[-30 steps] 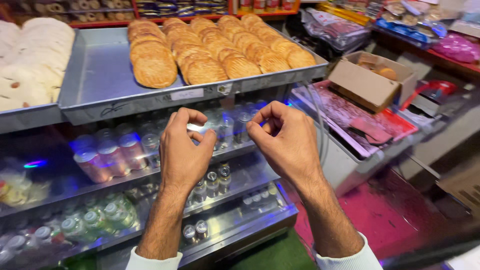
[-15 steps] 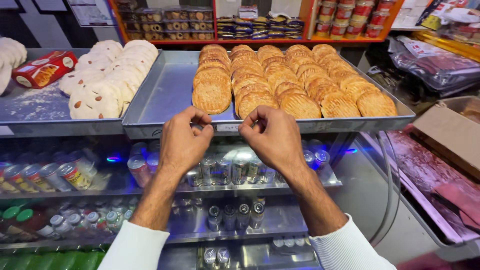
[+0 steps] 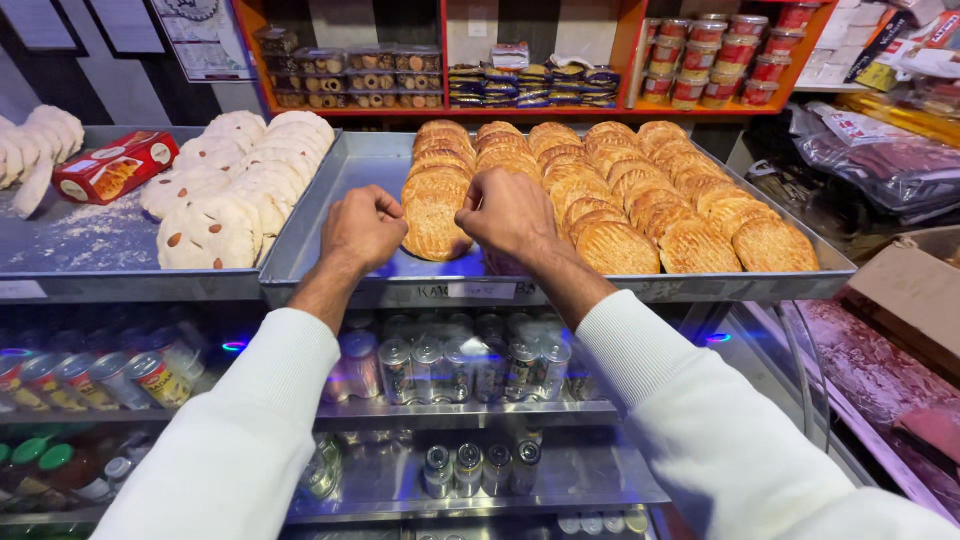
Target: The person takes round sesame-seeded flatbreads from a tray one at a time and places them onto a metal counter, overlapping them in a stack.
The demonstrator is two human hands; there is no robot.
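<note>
Flatbread (image 3: 436, 225) lies between curled left hand (image 3: 362, 229) and right hand (image 3: 510, 212), both empty-looking fists touching it.

An orange-red wooden shelf unit (image 3: 445, 60) runs along the upper middle of the frame, stacked with clear packs and red-lidded jars (image 3: 735, 55). In the lower half, a glass-fronted display case (image 3: 470, 420) with metal shelves holds rows of drink cans (image 3: 470, 365) under a bluish light. At upper left, a dark wall carries framed papers (image 3: 205, 35).
</note>
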